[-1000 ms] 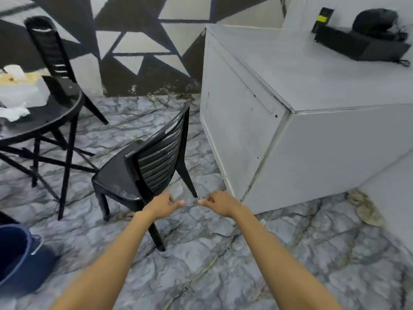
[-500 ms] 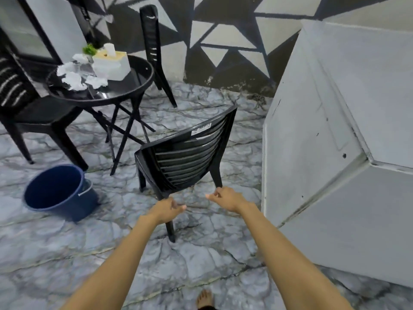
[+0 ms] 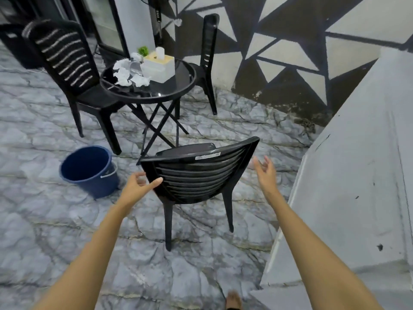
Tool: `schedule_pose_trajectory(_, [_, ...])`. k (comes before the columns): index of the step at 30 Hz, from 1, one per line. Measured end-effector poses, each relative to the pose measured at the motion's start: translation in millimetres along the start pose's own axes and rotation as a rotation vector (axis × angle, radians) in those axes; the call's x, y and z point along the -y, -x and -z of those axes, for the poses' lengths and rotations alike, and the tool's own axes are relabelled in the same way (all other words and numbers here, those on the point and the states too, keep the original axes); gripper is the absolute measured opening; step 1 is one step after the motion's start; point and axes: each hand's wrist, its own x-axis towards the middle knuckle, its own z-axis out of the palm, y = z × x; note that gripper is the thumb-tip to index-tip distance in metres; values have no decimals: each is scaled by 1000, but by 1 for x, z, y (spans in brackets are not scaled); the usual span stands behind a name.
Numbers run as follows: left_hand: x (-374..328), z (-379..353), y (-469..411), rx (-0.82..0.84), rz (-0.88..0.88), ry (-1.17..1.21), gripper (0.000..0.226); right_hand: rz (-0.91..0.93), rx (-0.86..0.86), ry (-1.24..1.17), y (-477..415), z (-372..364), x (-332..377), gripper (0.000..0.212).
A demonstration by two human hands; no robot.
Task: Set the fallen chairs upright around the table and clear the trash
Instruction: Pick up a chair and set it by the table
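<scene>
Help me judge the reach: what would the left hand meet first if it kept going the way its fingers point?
Most likely the left edge of the nearest chair's backrest; the left hand looks open and just short of it, though depth is unclear.

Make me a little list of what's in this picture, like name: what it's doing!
near chair: upright, back toward the camera
left hand: open, thumb by the chair back's left edge
right hand: open, apart from the chair
round table: standing, three chairs around it
crumpled paper: on the table
tissue box: on the table
blue bucket: on the floor, left of the near chair
</scene>
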Motion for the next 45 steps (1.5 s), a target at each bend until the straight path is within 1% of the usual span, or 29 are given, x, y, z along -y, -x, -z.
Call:
schedule_pose_trajectory(2, [-8,7,-6,-83,8,176,80,-12,41,-62,-26,9,12,83])
schedule_pose_trajectory(3, [-13,8,-9,-111,2,247,83,-25,72,-72,-38,11,17,86])
schedule_pose_trajectory(4, [-18,6,-11,-129,-12,293,82,-32,112,-73,-49,13,19,84])
schedule_pose_trajectory(5, [-21,3,-14,-139,-30,306,79,-33,154,-79,-59,14,22,81])
schedule_pose_trajectory(7, [-29,-5,-14,-151,-49,260,74,-31,251,-94,-74,13,23,79])
schedule_pose_trajectory(9, [-34,-12,-12,-157,-65,209,82,-17,326,-87,-85,9,23,82])
schedule_pose_trajectory(10, [-35,-15,-12,-169,-69,184,82,-7,349,-78,-88,8,23,84])
schedule_pose_trajectory(11, [-35,-17,-14,-189,-70,160,78,-4,365,-71,-91,7,22,86])
schedule_pose_trajectory(12, [-34,-18,-17,-209,-66,130,71,-13,384,-74,-93,7,20,93])
schedule_pose_trajectory(15, [-34,-18,-28,-203,-34,104,60,-76,501,-82,-104,11,15,141])
schedule_pose_trajectory(16, [-36,-18,-31,-185,-28,118,59,-92,546,-50,-110,12,15,148])
schedule_pose_trajectory(18, [-36,-17,-36,-149,-28,155,53,-109,632,18,-123,12,16,152])
schedule_pose_trajectory(20, [-36,-17,-42,-118,-39,203,43,-110,681,20,-135,11,15,150])
schedule_pose_trajectory(22, [-36,-20,-48,-110,-37,252,35,-112,679,-32,-147,9,14,143])
schedule_pose_trajectory(25, [-34,-33,-58,-160,-57,354,31,-123,675,-113,-167,10,21,133])
schedule_pose_trajectory(27, [-38,-47,-64,-195,-90,433,31,-126,684,-158,-183,11,31,128])
schedule_pose_trajectory(29, [-44,-59,-71,-196,-123,520,33,-134,686,-210,-200,12,38,127])
schedule_pose_trajectory(31, [-50,-71,-79,-194,-158,621,42,-144,681,-250,-218,12,43,122])
schedule_pose_trajectory(35, [-63,-96,-90,-243,-193,759,53,-142,640,-317,-245,14,44,101])
schedule_pose_trajectory(38, [-70,-101,-100,-300,-234,816,48,-135,623,-357,-251,11,41,97])
schedule_pose_trajectory(41, [-77,-92,-111,-303,-241,834,35,-135,600,-417,-251,4,40,92])
schedule_pose_trajectory(44, [-77,-71,-124,-266,-246,805,32,-139,597,-443,-243,-11,39,65])
schedule_pose_trajectory(45, [-78,-62,-128,-238,-247,800,33,-138,585,-444,-241,-16,37,59])
